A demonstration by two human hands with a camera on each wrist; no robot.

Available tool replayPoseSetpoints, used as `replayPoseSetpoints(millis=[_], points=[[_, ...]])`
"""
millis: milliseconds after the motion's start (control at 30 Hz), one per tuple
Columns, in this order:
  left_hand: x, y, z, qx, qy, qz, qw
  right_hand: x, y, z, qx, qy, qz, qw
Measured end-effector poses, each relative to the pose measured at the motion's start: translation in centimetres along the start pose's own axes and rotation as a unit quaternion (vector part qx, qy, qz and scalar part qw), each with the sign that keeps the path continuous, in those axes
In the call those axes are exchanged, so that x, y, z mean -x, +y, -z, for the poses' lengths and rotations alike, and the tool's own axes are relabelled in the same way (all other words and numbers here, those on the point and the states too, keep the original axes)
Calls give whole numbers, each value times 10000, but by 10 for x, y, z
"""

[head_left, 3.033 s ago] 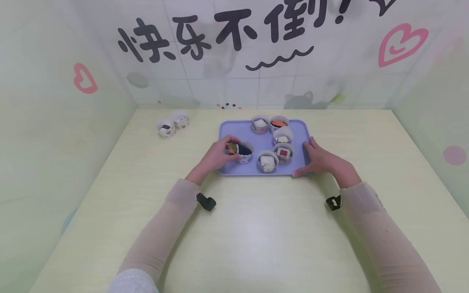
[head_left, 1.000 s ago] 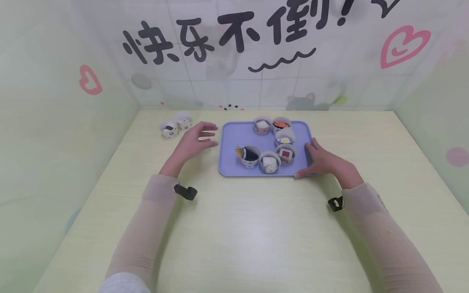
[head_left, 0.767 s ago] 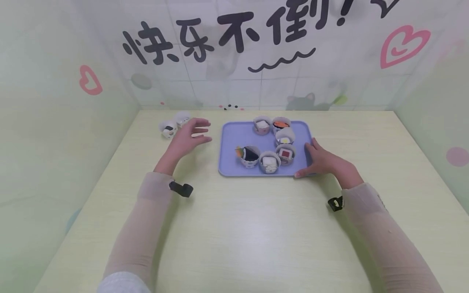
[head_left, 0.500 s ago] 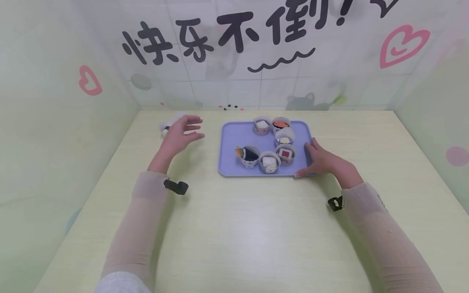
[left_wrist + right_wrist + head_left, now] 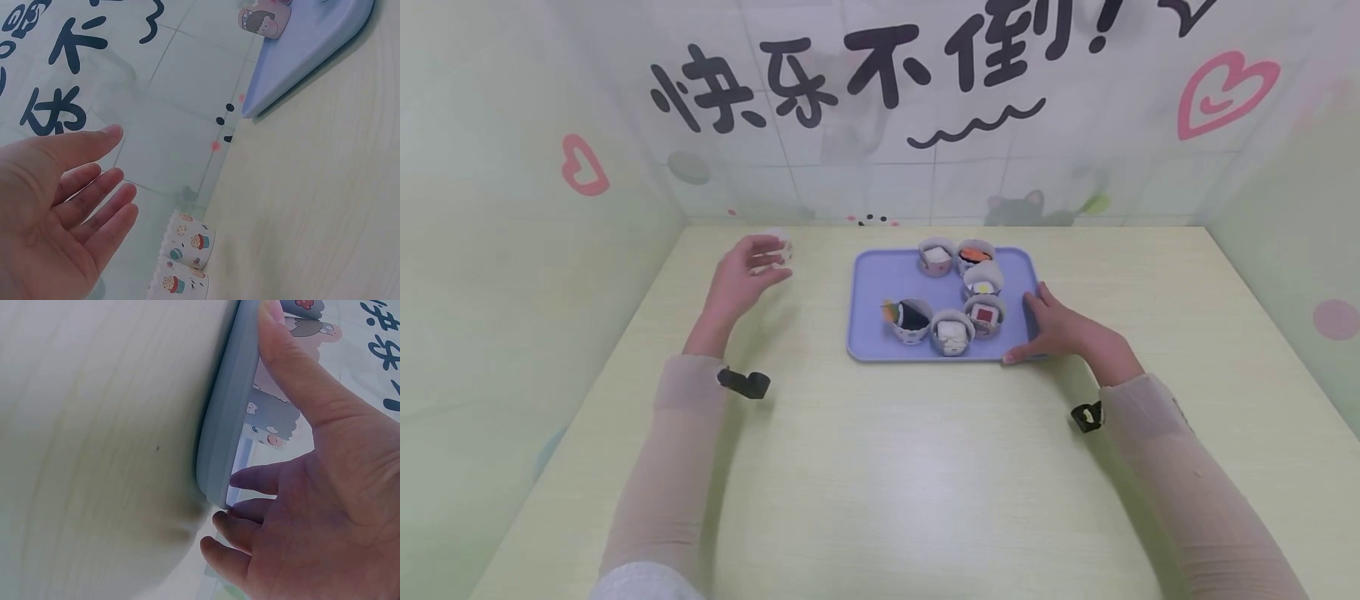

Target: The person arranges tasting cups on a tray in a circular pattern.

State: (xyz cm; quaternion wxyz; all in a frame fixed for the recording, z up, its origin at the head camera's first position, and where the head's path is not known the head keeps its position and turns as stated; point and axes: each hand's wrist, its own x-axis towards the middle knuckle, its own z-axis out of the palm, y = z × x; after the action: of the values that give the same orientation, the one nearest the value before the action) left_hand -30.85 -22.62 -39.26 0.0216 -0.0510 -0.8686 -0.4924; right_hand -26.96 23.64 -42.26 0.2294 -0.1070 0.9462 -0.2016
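My left hand [image 5: 737,275] hovers over the table's far left, fingers spread and loosely bent, holding nothing. Beside its fingertips stands a white paper baking cup [image 5: 787,252], mostly covered by the hand. In the left wrist view two cups show below the hand, a farther cup [image 5: 194,240] and a nearer cup [image 5: 181,284], both with cupcake prints. My right hand [image 5: 1056,325] holds the blue tray [image 5: 872,271] at its right edge, thumb on the near rim [image 5: 240,425]. On the tray are several cups with toy sushi, among them a black-wrapped roll [image 5: 912,317].
Other cups on the tray hold an orange-topped piece [image 5: 975,254], a red-centred piece [image 5: 984,315] and a white piece [image 5: 952,335]. A printed wall [image 5: 880,187] rises behind the table [image 5: 895,467], with side walls left and right.
My left hand has let go of the black-wrapped roll's cup, which now sits nearer the white piece's cup. It has moved left to the two cups off the tray. The right hand stays put.
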Motion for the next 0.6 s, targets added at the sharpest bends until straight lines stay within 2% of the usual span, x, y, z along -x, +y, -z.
replayPoseSetpoints(millis=[433, 600], points=[[1, -15, 10, 165, 727, 114, 9972, 0, 1, 0, -27, 1, 21, 10000], [3, -22, 14, 392, 1039, 184, 9936, 1, 0, 1, -40, -6, 21, 10000]])
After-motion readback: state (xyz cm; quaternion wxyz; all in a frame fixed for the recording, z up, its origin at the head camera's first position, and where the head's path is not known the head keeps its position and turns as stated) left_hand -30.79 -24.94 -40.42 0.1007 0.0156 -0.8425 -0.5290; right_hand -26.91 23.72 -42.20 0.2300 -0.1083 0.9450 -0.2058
